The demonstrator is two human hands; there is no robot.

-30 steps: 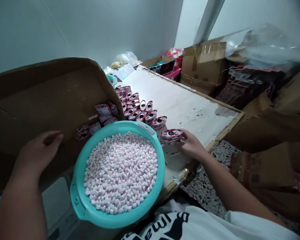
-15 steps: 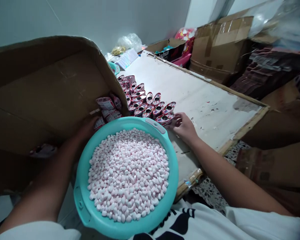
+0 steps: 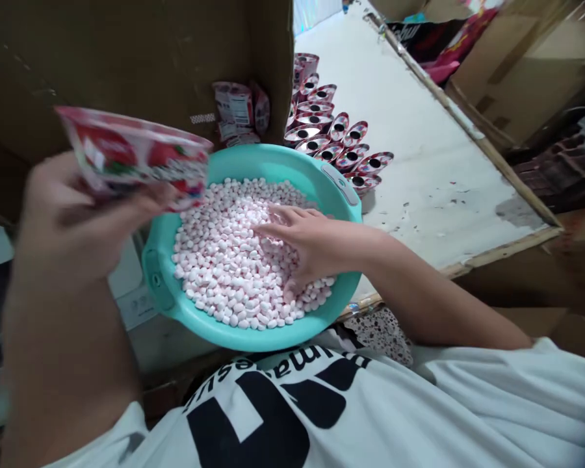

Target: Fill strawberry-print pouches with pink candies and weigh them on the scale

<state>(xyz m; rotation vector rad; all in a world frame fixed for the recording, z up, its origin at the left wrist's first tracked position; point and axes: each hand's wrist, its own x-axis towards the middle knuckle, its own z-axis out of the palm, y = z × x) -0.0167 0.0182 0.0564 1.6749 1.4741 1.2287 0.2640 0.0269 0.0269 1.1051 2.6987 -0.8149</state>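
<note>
A teal basin [image 3: 253, 339] full of small pale pink candies [image 3: 224, 260] stands in front of me. My right hand [image 3: 307, 244] reaches into the candies from the right, its fingers spread and the thumb apart, with some fingertips sunk among them. At the left, my left hand [image 3: 82, 208] is closed around a red and pink candy pouch [image 3: 141, 159] with a printed front, raised above the basin's left rim. Behind the basin's right side, several standing pouches [image 3: 331, 130] show dark round openings on top.
A large cardboard box [image 3: 127, 58] with its open side toward me holds more pouches [image 3: 238, 107] behind the basin. To the right is a white tabletop [image 3: 433, 175] with a wooden edge. Cardboard boxes [image 3: 507, 71] stand beyond it.
My left hand has come out of the cardboard box with a pouch and is up at the left. My right hand has moved from the standing pouches into the candies. The view has shifted downward.
</note>
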